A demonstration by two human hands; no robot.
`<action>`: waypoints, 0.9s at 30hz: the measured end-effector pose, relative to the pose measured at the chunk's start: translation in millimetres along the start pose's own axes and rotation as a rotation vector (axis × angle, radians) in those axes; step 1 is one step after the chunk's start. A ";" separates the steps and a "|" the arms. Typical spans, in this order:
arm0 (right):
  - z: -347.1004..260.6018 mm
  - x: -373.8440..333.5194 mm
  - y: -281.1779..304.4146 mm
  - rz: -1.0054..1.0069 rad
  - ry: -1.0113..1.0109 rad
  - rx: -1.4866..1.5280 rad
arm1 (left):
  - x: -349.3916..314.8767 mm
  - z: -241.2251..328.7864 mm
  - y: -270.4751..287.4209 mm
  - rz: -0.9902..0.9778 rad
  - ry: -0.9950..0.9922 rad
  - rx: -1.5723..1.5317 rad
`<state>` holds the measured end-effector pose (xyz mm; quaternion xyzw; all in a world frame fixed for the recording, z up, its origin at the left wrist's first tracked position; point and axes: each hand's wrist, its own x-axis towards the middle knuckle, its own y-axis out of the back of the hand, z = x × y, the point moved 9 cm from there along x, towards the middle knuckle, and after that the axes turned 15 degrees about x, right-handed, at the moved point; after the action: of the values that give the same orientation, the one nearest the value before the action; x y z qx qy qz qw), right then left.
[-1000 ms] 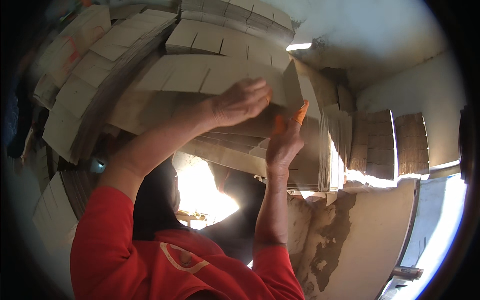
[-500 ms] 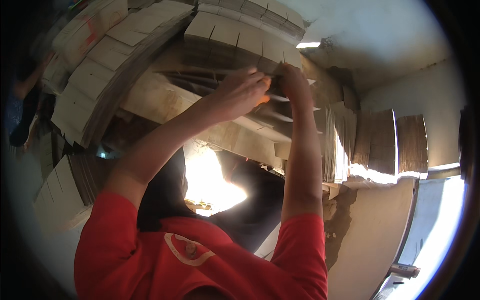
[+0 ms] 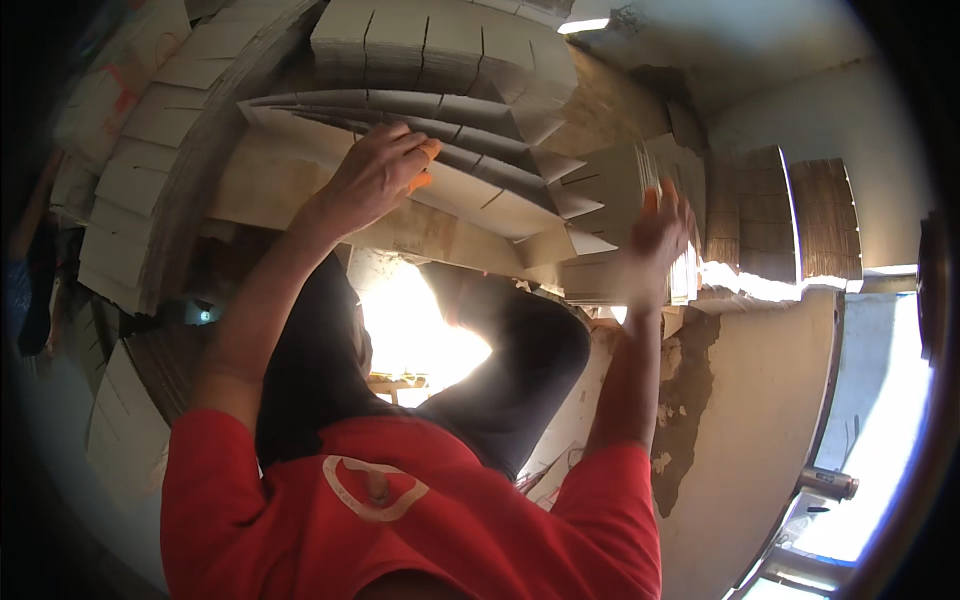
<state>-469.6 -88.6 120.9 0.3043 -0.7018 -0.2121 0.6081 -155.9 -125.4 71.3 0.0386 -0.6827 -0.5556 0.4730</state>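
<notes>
Several slotted cardboard strips (image 3: 500, 175) lie fanned out in front of me, their right ends spread apart. My left hand (image 3: 380, 175), with orange covers on the fingertips, is closed over the strips near their left part, thumb and fingers bent together at a strip's edge. Farther right, my right hand (image 3: 660, 240) is up beside a stack of upright cardboard sheets (image 3: 645, 170). Motion smears its fingers, also orange-tipped, so whether they touch or hold a sheet is unclear.
Behind the strips stands a thick stack of slotted cardboard (image 3: 420, 50). A long row of cardboard pieces (image 3: 150, 170) runs along the left. More brown bundles (image 3: 765, 215) sit at the right by the wall. Bright light glares between my legs.
My right hand has moved away from the left one, to the right and nearer, toward the upright sheets. The fanned strips show more fully. The whole view has shifted somewhat.
</notes>
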 end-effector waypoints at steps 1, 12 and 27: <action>21.0 -16.4 5.9 -0.102 -0.027 -0.104 | -2.2 -2.1 -8.3 -0.057 -0.001 -0.022; 112.7 -74.8 -4.7 -0.305 -0.247 -0.053 | -12.6 2.2 -13.6 -0.220 0.146 -0.196; 117.9 -60.9 20.9 -0.050 -0.478 0.360 | 12.9 -2.6 -15.1 -0.075 0.070 0.277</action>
<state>-584.4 -40.3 70.6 0.3659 -0.8437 -0.1648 0.3566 -168.4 -140.5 66.9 0.1480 -0.7342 -0.4715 0.4655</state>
